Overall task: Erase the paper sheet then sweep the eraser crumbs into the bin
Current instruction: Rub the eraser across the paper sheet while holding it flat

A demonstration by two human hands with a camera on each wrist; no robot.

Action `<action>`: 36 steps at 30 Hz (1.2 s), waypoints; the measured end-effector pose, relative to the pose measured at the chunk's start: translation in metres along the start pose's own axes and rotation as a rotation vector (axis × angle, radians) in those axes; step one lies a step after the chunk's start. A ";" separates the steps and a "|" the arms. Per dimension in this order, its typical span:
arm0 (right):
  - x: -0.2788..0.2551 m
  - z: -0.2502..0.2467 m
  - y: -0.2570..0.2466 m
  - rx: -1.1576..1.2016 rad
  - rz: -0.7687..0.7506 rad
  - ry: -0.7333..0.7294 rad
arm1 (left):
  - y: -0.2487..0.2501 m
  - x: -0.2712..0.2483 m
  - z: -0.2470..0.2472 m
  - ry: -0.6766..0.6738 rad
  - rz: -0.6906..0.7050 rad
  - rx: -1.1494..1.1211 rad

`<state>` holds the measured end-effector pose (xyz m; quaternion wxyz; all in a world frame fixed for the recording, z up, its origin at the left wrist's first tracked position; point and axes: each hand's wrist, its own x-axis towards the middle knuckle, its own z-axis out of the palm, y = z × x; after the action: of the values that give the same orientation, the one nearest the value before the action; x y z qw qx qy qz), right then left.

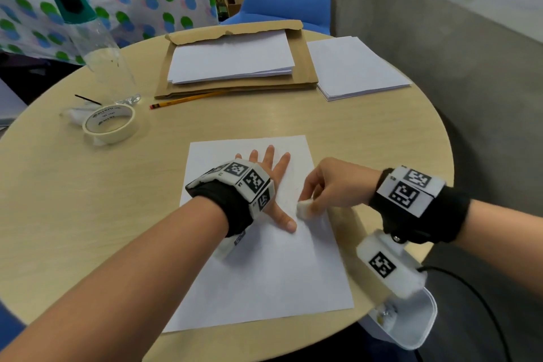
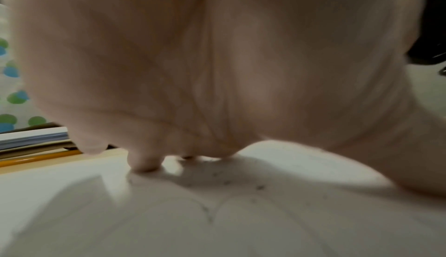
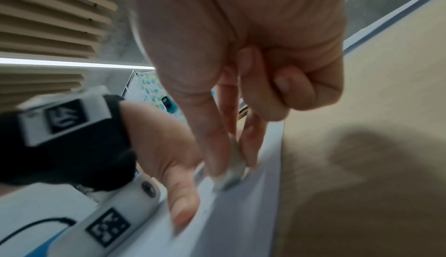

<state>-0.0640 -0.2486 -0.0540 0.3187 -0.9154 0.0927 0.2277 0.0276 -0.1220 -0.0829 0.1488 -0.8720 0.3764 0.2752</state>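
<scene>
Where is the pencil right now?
In the head view, the pencil lies on the table's far left part, alongside the brown envelope, right of the tape roll.

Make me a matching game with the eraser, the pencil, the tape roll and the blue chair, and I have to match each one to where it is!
Things:
1. eraser
2. pencil
3. tape roll
4. blue chair

Places:
A. behind the table's far edge
B. lying along the near edge of the brown envelope
C. pinched in the right hand on the paper sheet
D. on the table's left side, near the clear bottle

Pairs: 1-C, 2-B, 3-D, 4-A
</scene>
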 end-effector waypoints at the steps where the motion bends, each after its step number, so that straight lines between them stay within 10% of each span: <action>1: -0.003 0.000 0.001 0.000 0.006 -0.018 | 0.000 0.000 -0.001 -0.011 -0.001 -0.004; 7: -0.003 -0.006 0.010 0.998 -0.016 0.134 | -0.032 -0.017 -0.024 0.152 0.097 -0.266; 10: -0.013 0.007 0.013 1.325 -0.107 -0.161 | -0.065 -0.025 -0.025 0.183 0.024 -0.301; 16: -0.015 0.064 -0.001 1.118 -0.088 -0.701 | -0.087 -0.030 -0.014 -0.060 -0.105 -0.081; 18: -0.003 0.056 -0.004 1.176 0.008 -0.562 | -0.088 -0.029 -0.014 -0.067 -0.096 -0.093; 23: 0.033 0.011 -0.009 1.401 0.031 0.413 | -0.090 -0.029 -0.012 -0.084 -0.103 -0.094; 25: 0.028 0.018 -0.024 1.438 -0.021 0.308 | -0.093 -0.028 -0.011 -0.090 -0.100 -0.086; 30: 0.007 0.082 -0.056 1.237 0.017 -0.492 | -0.096 -0.032 -0.017 -0.115 -0.086 -0.119; 33: 0.024 0.070 -0.048 1.335 0.091 -0.328 | -0.095 -0.034 -0.014 -0.102 -0.073 -0.119; 36: 0.047 0.031 -0.026 1.482 0.137 0.292 | -0.094 -0.036 -0.013 -0.097 -0.081 -0.112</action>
<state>-0.0252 -0.2106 -0.0842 0.8201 -0.4749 0.3192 0.0017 0.0815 -0.0438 -0.0465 0.1288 -0.8793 0.3171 0.3314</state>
